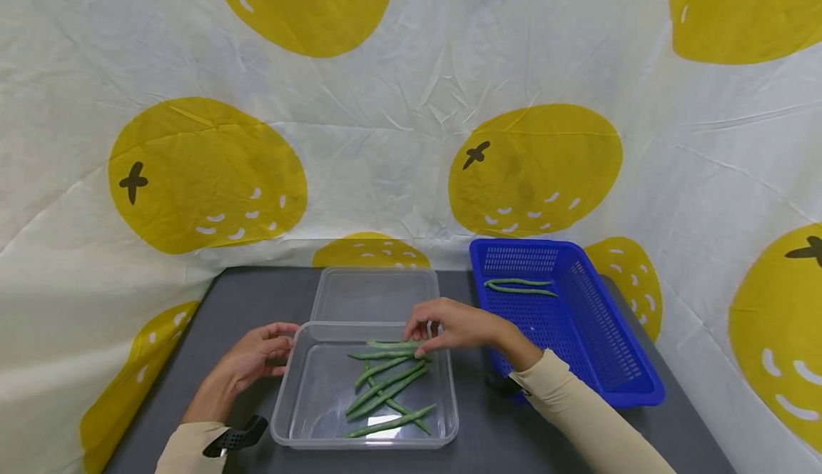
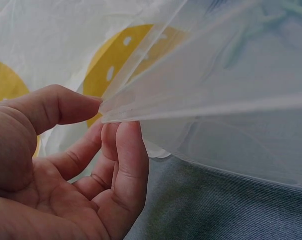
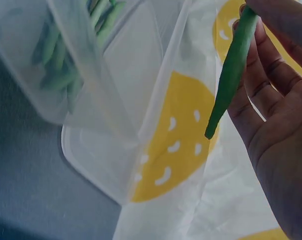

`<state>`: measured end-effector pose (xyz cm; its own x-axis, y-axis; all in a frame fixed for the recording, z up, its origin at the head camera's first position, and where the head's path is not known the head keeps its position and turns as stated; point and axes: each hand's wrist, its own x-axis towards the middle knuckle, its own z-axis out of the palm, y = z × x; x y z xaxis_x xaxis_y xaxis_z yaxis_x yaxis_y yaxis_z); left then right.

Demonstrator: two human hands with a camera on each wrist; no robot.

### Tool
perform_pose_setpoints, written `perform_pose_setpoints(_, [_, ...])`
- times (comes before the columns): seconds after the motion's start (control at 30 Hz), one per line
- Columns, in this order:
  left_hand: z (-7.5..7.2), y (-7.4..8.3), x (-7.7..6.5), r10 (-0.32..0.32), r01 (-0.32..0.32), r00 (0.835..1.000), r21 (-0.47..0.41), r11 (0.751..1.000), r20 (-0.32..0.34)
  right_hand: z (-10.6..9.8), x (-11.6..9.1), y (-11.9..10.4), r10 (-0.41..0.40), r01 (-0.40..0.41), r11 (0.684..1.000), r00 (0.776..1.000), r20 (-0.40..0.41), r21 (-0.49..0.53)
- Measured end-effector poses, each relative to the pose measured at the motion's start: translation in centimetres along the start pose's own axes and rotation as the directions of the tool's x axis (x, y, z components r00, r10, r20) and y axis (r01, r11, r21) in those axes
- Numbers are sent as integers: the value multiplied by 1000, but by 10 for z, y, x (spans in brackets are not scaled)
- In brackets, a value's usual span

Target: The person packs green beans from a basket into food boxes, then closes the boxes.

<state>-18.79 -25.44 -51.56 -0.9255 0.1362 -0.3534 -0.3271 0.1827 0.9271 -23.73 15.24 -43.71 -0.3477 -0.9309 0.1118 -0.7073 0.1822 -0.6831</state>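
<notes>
In the head view, my left hand (image 1: 255, 354) is at the left side of a clear plastic container (image 1: 315, 381). The left wrist view shows the thumb and fingers (image 2: 128, 155) pinching the container's rim corner (image 2: 111, 116). Above the container's far right part, my right hand (image 1: 452, 325) pinches a green bean (image 3: 234, 70) between thumb and fingers, its free end hanging out in the right wrist view. Several other green beans (image 1: 385, 385) lie loosely, some crossing, on the container's floor, mostly in its right half.
A blue perforated basket (image 1: 632, 367) stands on the grey table (image 1: 257, 295) at the right, with green beans (image 1: 520, 287) at its far end. Behind the container lies a clear lid (image 1: 372, 295). A fruit-patterned cloth (image 1: 379, 174) hangs behind the table.
</notes>
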Motion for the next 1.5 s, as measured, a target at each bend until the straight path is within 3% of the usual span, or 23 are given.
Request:
perform_pose_setpoints(0.3, [0,-1,0,14,-13,1000,-9,1000,12,15,12,-9,-22,21,1000,999,48,21])
perform_pose_setpoints(0.47, [0,-5,1,18,-18,1000,-9,1000,22,16,12,-12,-41,40,999,999,36,29])
perform_pose_setpoints(0.77, [0,-5,1,19,-19,1000,-20,1000,19,4,-1,-14,-65,65,997,998,-3,33])
perform_pose_setpoints(1.07, [1,-4,-1,25,-24,999,-10,1000,35,-6,-17,-8,-6,7,999,1000,-23,48])
perform_pose_setpoints(1.5, [1,-4,1,17,-17,1000,-12,1000,-1,-17,-38,-9,42,-36,995,997,-71,89])
